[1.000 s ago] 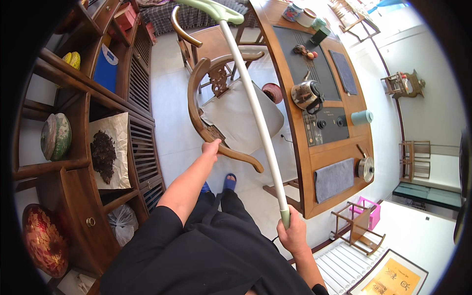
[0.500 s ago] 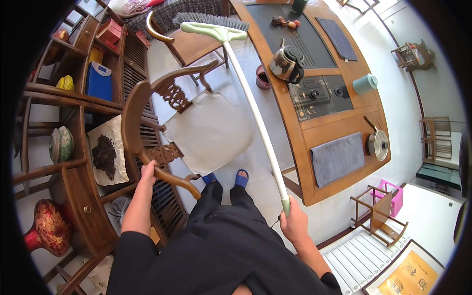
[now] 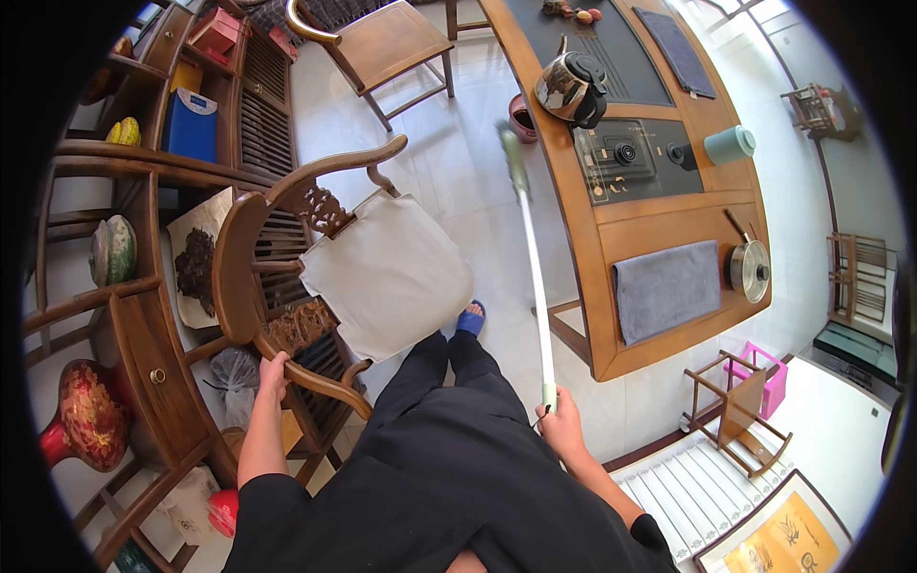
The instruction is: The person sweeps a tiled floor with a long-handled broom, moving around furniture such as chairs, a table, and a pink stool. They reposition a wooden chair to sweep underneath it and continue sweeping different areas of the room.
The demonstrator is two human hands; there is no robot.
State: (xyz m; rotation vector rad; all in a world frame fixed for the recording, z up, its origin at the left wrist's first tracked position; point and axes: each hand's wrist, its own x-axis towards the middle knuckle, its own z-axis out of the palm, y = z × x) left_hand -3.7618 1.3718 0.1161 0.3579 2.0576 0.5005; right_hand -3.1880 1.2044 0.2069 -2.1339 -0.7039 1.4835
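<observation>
Fingers of my left hand (image 3: 273,374) are wrapped round the arm of a carved wooden armchair (image 3: 320,377), which has a pale cushion (image 3: 390,272) on its seat. In my right hand (image 3: 562,425) is the green grip of a long-handled broom (image 3: 537,286) with a white pole. The broom's green head (image 3: 514,164) points away from me, seen edge-on, beside the wooden tea table (image 3: 607,358) and close to a dark red bucket (image 3: 522,119). Whether its bristles touch the floor I cannot tell.
A kettle (image 3: 570,88), a folded grey towel (image 3: 667,291), a lidded pot (image 3: 749,269) and a teal cup (image 3: 729,145) stand on the table. Dark wooden shelves (image 3: 143,286) line the left side. Another wooden chair (image 3: 392,43) stands ahead; a small stool (image 3: 735,406) lies at right.
The broom's head has swung down and to the right, from above the far chair to beside the table. The armchair has shifted slightly left and toward me with my left hand on it.
</observation>
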